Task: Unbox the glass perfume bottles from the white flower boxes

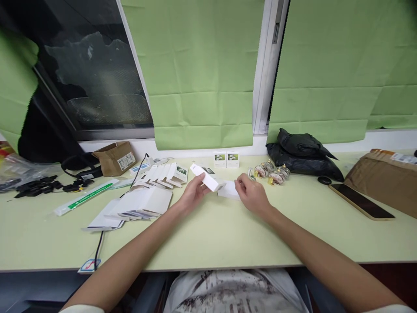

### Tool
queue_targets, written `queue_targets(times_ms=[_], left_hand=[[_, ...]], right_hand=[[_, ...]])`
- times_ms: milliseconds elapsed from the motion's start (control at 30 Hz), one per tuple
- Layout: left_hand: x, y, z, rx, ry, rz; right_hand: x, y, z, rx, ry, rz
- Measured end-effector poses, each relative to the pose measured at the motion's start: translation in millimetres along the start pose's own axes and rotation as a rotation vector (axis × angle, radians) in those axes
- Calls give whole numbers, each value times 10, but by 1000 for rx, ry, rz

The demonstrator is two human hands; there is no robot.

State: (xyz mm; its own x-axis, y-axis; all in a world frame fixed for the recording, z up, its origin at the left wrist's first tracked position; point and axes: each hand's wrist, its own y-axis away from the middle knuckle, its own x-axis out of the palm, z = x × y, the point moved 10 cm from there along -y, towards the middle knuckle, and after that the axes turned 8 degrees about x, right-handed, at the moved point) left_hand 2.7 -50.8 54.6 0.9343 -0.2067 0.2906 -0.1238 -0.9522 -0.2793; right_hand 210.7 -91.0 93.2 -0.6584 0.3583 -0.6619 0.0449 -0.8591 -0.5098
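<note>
A small white carton point(208, 179) is held above the pale green table point(228, 234), near its middle and tilted, its upper end toward the left. It is gripped by the left hand point(192, 193), whose fingers are closed around its lower left side. The right hand point(252, 195) is pinched shut on a white flap or sheet point(230, 191) that lies just beside the carton's right end; whether the 2 are joined cannot be told.

To the left, a stack of flat white carton blanks point(140, 204) is spread on the table, and a row of folded cartons point(163, 174) is lined up behind it. 2 finished boxes point(226, 159) are stood upright near the wall. Several small glass bottles point(272, 173) are clustered beside a black bag point(302, 154). A phone point(361, 201) is laid flat at the right, beside a brown parcel point(384, 178).
</note>
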Motion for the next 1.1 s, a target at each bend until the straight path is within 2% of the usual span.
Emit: queue_targets(times_ms=[100, 233, 333, 433, 533, 800, 967, 1100], left_hand=[[2, 12, 11, -18, 57, 1], [89, 37, -26, 8, 44, 65], [159, 57, -80, 34, 18, 108], [186, 70, -108, 49, -13, 131], [186, 78, -80, 41, -29, 157], [191, 100, 13, -29, 115, 233], [215, 136, 33, -54, 92, 260], [283, 165, 41, -71, 98, 295]], right_hand=[[266, 72, 13, 55, -312, 196], [721, 228, 0, 289, -764, 548], [856, 310, 23, 443, -1032, 688], [871, 329, 11, 583, -1214, 742], [850, 318, 14, 651, -1309, 787], [804, 270, 3, 629, -1372, 780], [819, 261, -100, 698, -1372, 701], [841, 248, -92, 659, -1383, 713]])
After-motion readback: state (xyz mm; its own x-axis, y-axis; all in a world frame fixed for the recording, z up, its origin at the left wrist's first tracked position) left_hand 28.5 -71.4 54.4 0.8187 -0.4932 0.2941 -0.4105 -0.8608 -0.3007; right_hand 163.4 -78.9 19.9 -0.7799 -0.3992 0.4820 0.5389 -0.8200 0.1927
